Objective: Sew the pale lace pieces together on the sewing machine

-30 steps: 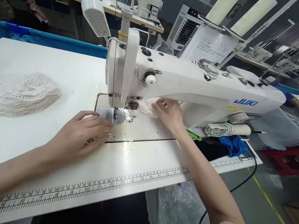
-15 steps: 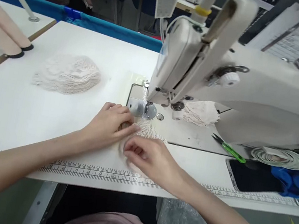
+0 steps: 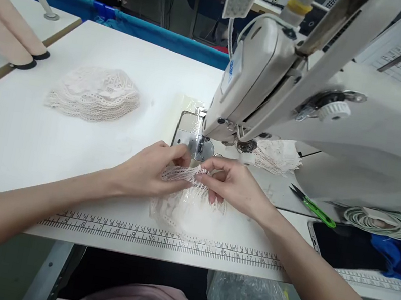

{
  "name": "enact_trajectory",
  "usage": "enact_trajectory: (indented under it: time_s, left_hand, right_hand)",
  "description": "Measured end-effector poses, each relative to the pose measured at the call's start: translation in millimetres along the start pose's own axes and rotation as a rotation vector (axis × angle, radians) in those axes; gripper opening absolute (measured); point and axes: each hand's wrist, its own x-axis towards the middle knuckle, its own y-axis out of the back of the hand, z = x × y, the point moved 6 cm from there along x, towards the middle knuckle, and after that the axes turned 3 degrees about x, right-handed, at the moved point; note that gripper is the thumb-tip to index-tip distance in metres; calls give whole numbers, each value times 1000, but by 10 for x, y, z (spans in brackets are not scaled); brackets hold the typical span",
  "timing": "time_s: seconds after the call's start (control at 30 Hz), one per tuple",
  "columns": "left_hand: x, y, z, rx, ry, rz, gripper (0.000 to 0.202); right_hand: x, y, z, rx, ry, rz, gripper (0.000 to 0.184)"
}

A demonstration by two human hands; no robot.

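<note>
A piece of white lace (image 3: 185,209) hangs and spreads over the table's front part, its upper edge gathered between both hands. My left hand (image 3: 158,171) is closed on the lace with thumb and fingers. Pinching the same edge just to the right is my right hand (image 3: 228,180). Both are held directly in front of the sewing machine's needle plate (image 3: 189,123). The presser foot (image 3: 201,144) sits just beyond my fingertips. Part of the lace edge is hidden by my fingers.
A stack of lace pieces (image 3: 94,94) lies at left. More lace (image 3: 278,156) rests under the sewing machine (image 3: 252,71) arm. Green thread snips (image 3: 314,207), a phone (image 3: 346,246) and a blue cloth (image 3: 398,257) lie at right. A ruler strip (image 3: 125,232) runs along the front edge.
Both hands have moved close together and now grip the lace edge, which has come up into view between them. The lace hangs more spread out. The camera view has shifted slightly.
</note>
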Motion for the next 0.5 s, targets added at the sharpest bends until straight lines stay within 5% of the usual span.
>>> enact_trajectory:
  time_s: [0.17,0.33,0.5]
  left_hand:
    - [43,-28,19,288,-88,122,13]
    - [-51,-21,89,417,-302,333,12]
    - [-81,-41,103,407,-376,349,11]
  right_hand:
    - [-54,6,-128,-134,238,167,3]
    - [-188,1,-154,-297,545,311,13]
    - [-269,-56,-180,-426,724,334,22]
